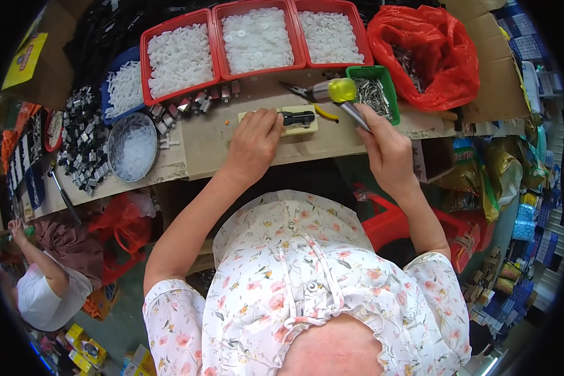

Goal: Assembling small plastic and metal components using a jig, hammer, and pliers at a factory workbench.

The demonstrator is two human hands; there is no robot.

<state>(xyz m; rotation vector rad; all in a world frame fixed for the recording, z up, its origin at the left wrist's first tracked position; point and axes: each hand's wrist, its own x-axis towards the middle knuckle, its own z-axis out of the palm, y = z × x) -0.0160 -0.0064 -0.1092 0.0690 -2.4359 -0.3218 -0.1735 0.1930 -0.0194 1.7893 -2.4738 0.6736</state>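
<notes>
Hammer [343, 91] hangs beside a green tray [391, 91] of apparently metal pins [372, 94].

That white blouse [250, 269] is scattered with coral flowers, short-sleeved, with a ruffled neckline [286, 333] and front ties [284, 272].

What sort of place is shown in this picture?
Probably an assembly workshop: red trays of white parts, a hammer in the right hand, and heaped black-and-silver pieces on the worktable.
</notes>
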